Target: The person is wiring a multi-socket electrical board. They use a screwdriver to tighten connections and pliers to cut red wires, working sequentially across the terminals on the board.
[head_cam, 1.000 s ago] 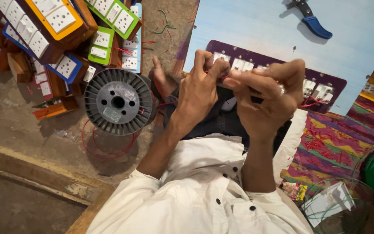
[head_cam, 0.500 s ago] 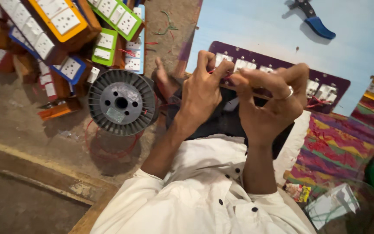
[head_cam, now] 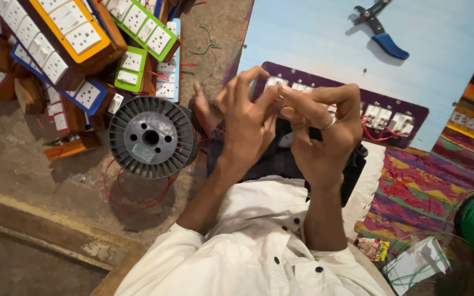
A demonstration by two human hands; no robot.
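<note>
1. The left hand [head_cam: 248,123] is raised over the lap, back toward the camera, fingers bent and bunched, tips pressed against those of the other hand
2. The right hand [head_cam: 322,131] faces it, wrist low, fingers curled inward, a ring on one finger; thumb and forefinger close on something at the meeting point, too small to make out
3. What is pinched is hidden between the fingertips, so its long axis cannot be told
4. Just behind the hands lies the purple board [head_cam: 407,107], long axis running left to right across the blue sheet [head_cam: 314,33], white switches along it, red wire [head_cam: 371,134] looping from its near edge
5. A grey spool [head_cam: 150,137] stands on the floor to the left, flat face up
6. Pliers [head_cam: 382,27] with blue handles lie well apart on the sheet
7. Switch boxes [head_cam: 78,38] are piled at upper left
</note>
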